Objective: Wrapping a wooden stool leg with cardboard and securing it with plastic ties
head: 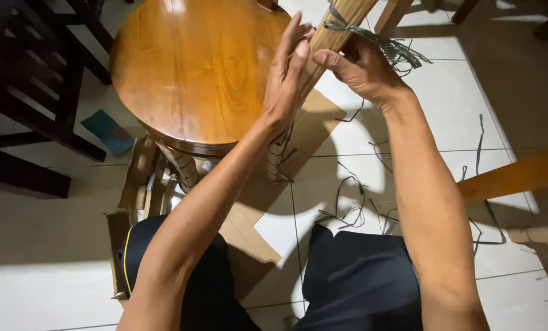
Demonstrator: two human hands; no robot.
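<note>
The fingers of the left hand (pixel 290 70) are stretched out almost straight and pressed flat along the near side of a pale wooden leg (pixel 335 34) that slants up toward the top edge of the view; they lie against it rather than curl around it. The right hand (pixel 360 67) grips the same leg from the far side, thumb laid across the wood just beside the left fingertips, the other fingers wrapped behind and out of sight. Just above the right thumb a band of grey plastic strapping (pixel 347 26) is tied around the leg, and its frayed loose ends (pixel 399 52) fan out over the back of the right hand.

To the left of the left fingers, touching the leg's lower part, is the round, glossy, honey-coloured wooden tabletop (pixel 194 67), seen tilted, with more wrapped legs (pixel 179 165) showing below its rim. Beneath both hands, flattened brown cardboard (pixel 314 122) lies on a floor of large white tiles (pixel 445 104) crossed by hard shadows. Cut lengths of grey strapping (pixel 353 208) are strewn over the tiles under the right forearm. Well to the left of the fingers stands dark wooden furniture (pixel 35 104), with a small blue-green card (pixel 107 132) on the floor beside it. Right of the right forearm another light wooden bar (pixel 513 175) reaches in from the edge. The person's dark trousers (pixel 353 276) fill the bottom.
</note>
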